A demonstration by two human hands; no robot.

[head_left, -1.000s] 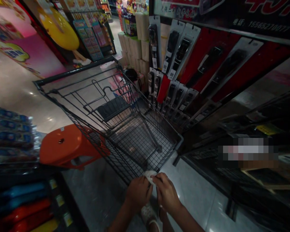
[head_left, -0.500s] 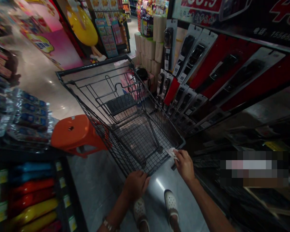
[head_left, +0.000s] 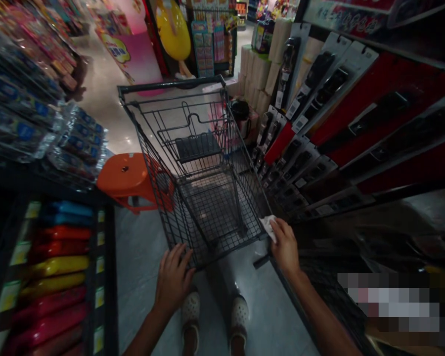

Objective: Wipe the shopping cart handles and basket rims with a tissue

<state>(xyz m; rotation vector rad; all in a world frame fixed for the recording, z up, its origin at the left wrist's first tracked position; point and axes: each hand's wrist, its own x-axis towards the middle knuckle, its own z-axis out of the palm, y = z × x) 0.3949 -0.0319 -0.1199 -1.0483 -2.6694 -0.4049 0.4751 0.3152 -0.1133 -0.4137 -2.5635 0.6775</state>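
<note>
A dark wire shopping cart (head_left: 222,195) stands in front of me, its basket bare inside and its handle at the far end. My right hand (head_left: 285,243) pinches a crumpled white cloth or tissue (head_left: 269,226) against the near right corner of the basket. At the near left corner, my left hand (head_left: 174,274) has its fingers spread and slightly bent over the rim, with nothing held in it.
An orange plastic stool (head_left: 124,175) is left of the cart. Packaged belts (head_left: 319,99) hang on a red rack at right. Colourful rolled goods (head_left: 65,267) fill a shelf at lower left. A pink box and a kettle sit beyond the basket.
My left hand has moved left along the near rim and its fingers have spread. The cart sits straighter in view, and my right hand with the white cloth remains near the right corner.
</note>
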